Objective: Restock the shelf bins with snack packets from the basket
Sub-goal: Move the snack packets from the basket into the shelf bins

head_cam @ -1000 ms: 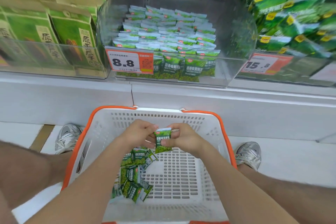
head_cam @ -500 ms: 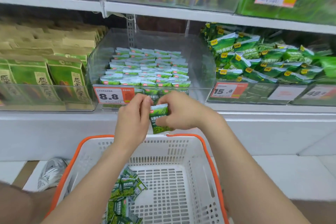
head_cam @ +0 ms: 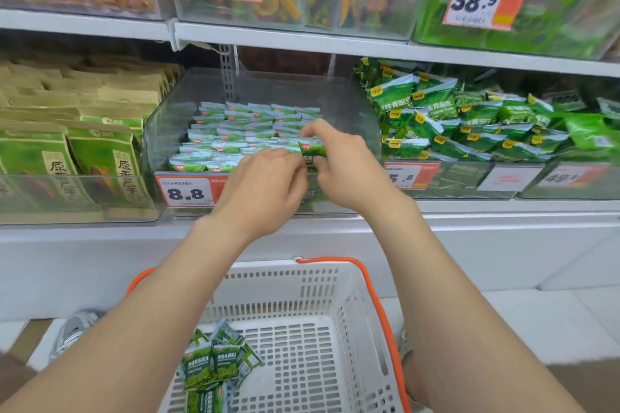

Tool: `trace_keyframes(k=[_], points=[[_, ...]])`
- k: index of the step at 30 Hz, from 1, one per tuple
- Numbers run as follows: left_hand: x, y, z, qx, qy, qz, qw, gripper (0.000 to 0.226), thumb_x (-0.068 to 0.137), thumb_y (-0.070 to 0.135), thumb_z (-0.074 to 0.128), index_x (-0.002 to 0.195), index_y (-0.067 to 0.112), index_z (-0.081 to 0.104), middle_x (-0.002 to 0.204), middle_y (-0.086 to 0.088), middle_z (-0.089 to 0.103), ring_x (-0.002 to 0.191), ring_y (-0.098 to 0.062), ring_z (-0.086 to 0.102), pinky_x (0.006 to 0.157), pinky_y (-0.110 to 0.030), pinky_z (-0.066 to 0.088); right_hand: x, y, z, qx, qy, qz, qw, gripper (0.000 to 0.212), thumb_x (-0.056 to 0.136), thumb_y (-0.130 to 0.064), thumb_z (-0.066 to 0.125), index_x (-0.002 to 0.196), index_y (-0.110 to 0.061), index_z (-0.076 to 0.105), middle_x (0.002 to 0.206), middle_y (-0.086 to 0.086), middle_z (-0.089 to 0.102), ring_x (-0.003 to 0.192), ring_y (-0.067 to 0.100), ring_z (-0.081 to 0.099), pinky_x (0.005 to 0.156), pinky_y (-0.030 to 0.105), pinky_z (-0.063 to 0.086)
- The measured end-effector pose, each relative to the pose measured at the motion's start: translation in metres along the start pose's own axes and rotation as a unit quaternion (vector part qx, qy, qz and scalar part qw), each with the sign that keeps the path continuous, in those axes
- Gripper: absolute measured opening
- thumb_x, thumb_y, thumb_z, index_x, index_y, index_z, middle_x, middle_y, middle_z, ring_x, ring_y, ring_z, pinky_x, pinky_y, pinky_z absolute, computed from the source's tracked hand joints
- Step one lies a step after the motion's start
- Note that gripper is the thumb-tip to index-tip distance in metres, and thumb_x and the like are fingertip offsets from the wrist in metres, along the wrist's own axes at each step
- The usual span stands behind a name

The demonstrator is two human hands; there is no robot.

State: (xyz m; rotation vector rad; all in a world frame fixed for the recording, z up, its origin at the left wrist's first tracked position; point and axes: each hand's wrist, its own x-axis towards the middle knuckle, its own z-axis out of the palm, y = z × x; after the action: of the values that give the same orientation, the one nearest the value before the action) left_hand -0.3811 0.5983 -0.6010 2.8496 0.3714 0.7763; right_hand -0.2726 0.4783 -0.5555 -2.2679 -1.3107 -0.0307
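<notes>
A small green snack packet [head_cam: 312,148] is held at the front edge of the clear middle shelf bin [head_cam: 167,131]. My right hand [head_cam: 342,164] pinches it from the right, and my left hand [head_cam: 265,183] pinches its lower left side. Rows of matching green packets [head_cam: 235,134] fill the bin. Below, a white basket [head_cam: 335,298] with orange handles holds several more green packets [head_cam: 218,362] in its left corner.
Brown and green bags [head_cam: 84,151] fill the bin on the left, larger green packs [head_cam: 469,124] the bin on the right. Price tags 8.8 [head_cam: 186,193] and 15.8 [head_cam: 409,176] hang on the bin fronts. An upper shelf [head_cam: 302,40] overhangs. A grey shoe [head_cam: 73,329] is at the lower left.
Both hands have lifted the packet from above the basket up to the front edge of the middle bin. The view has tilted upward, showing the upper shelf.
</notes>
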Motion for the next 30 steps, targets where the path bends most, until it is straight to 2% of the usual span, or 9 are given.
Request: trace_keyframes(k=[5,10,13,16,18,21,24,26,30], points=[[-0.001,0.006,0.003,0.031,-0.014,-0.04,0.999,0.031,0.098,0.038,0.05,0.07,0.026,0.046,0.073,0.006,0.049,0.075,-0.025,0.042,0.073,-0.038,0.026,0.007,-0.002,-0.003,-0.005,-0.006,0.038,0.999,0.048,0.09,-0.008,0.05,0.134,-0.028,0.055,0.111,0.015,0.064,0.097,0.038,0.06,0.079,0.044,0.054],[0.001,0.001,0.005,0.047,-0.023,-0.051,0.997,0.026,0.095,0.038,0.053,0.072,0.026,0.058,0.067,0.008,0.051,0.081,-0.024,0.043,0.078,-0.038,0.026,0.012,0.001,-0.002,-0.02,-0.027,0.065,0.997,0.048,0.087,-0.006,0.049,0.13,-0.023,0.059,0.108,0.014,0.061,0.111,0.039,0.056,0.078,0.04,0.048],[0.0,-0.001,0.004,0.072,-0.001,-0.068,0.995,0.028,0.092,0.043,0.054,0.075,0.025,0.068,0.067,0.005,0.057,0.084,-0.025,0.048,0.079,-0.039,0.024,0.012,0.001,-0.003,-0.013,-0.032,0.094,0.995,0.04,0.087,-0.012,0.052,0.124,-0.021,0.063,0.101,0.013,0.06,0.105,0.038,0.058,0.076,0.038,0.048],[0.0,-0.002,0.001,0.071,0.004,-0.087,0.994,0.031,0.09,0.048,0.055,0.077,0.024,0.069,0.071,0.004,0.062,0.087,-0.026,0.055,0.079,-0.039,0.025,0.014,0.0,-0.003,-0.019,-0.064,0.124,0.99,0.019,0.09,-0.018,0.05,0.099,-0.013,0.066,0.101,0.016,0.063,0.09,0.037,0.061,0.071,0.037,0.053],[0.001,-0.001,0.001,0.062,-0.007,-0.085,0.994,0.029,0.089,0.05,0.056,0.081,0.024,0.066,0.075,0.004,0.065,0.087,-0.028,0.058,0.08,-0.04,0.029,0.017,-0.003,-0.005,-0.025,-0.097,0.144,0.985,0.017,0.09,-0.018,0.047,0.075,-0.014,0.053,0.088,0.014,0.056,0.076,0.033,0.054,0.054,0.034,0.04],[0.002,0.002,0.002,0.048,-0.009,-0.06,0.997,0.027,0.089,0.048,0.059,0.092,0.022,0.063,0.088,0.003,0.068,0.091,-0.029,0.062,0.08,-0.04,0.032,0.024,-0.006,-0.01,-0.033,-0.13,0.17,0.976,0.025,0.09,-0.015,0.047,0.068,-0.017,0.036,0.085,0.012,0.046,0.063,0.025,0.041,0.047,0.031,0.027],[0.002,0.003,0.002,0.027,-0.018,-0.033,0.999,0.023,0.09,0.04,0.061,0.107,0.024,0.062,0.095,0.004,0.068,0.095,-0.028,0.063,0.082,-0.04,0.036,0.033,-0.006,-0.013,-0.06,-0.159,0.196,0.966,0.019,0.095,-0.017,0.05,0.077,-0.013,0.046,0.106,0.017,0.058,0.063,0.02,0.05,0.051,0.028,0.038],[0.002,0.003,0.003,0.047,-0.027,-0.021,0.998,0.02,0.09,0.038,0.06,0.106,0.026,0.063,0.081,0.006,0.063,0.091,-0.029,0.062,0.082,-0.04,0.037,0.036,-0.007,-0.015,-0.068,-0.17,0.203,0.962,0.015,0.096,-0.024,0.053,0.091,-0.009,0.052,0.117,0.017,0.06,0.073,0.023,0.064,0.06,0.029,0.05],[0.004,0.002,0.001,0.076,-0.029,-0.029,0.996,0.015,0.089,0.041,0.063,0.099,0.03,0.067,0.063,0.011,0.048,0.076,-0.025,0.051,0.078,-0.037,0.028,0.043,-0.004,-0.021,-0.041,-0.215,0.21,0.953,0.014,0.097,-0.02,0.055,0.098,-0.007,0.051,0.1,0.01,0.068,0.078,0.028,0.078,0.083,0.041,0.063]])
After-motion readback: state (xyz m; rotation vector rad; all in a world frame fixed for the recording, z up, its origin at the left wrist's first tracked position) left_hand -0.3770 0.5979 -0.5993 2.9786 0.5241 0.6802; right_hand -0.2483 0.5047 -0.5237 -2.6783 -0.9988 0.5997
